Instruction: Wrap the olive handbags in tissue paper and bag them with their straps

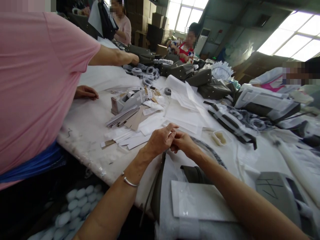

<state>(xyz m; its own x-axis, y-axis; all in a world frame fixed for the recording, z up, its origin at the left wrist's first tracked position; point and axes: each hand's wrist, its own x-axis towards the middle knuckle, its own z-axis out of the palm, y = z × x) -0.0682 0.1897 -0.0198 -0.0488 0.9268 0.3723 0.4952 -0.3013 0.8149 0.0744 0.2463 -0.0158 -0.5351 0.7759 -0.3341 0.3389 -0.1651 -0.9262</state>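
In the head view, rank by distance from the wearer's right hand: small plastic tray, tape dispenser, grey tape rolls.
From the right hand:
1. Small plastic tray, just to its right.
2. Tape dispenser, up-left, mid-table.
3. Grey tape rolls, far back left.

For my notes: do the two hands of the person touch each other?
Yes, the left hand and right hand meet at the fingers above the table.

One head-worn camera looks forward and down from just above the person's own forearms, close over the left hand (160,141) and right hand (183,142). Beyond the hands it faces across the worktable (85,126) towards the far windows (183,15).
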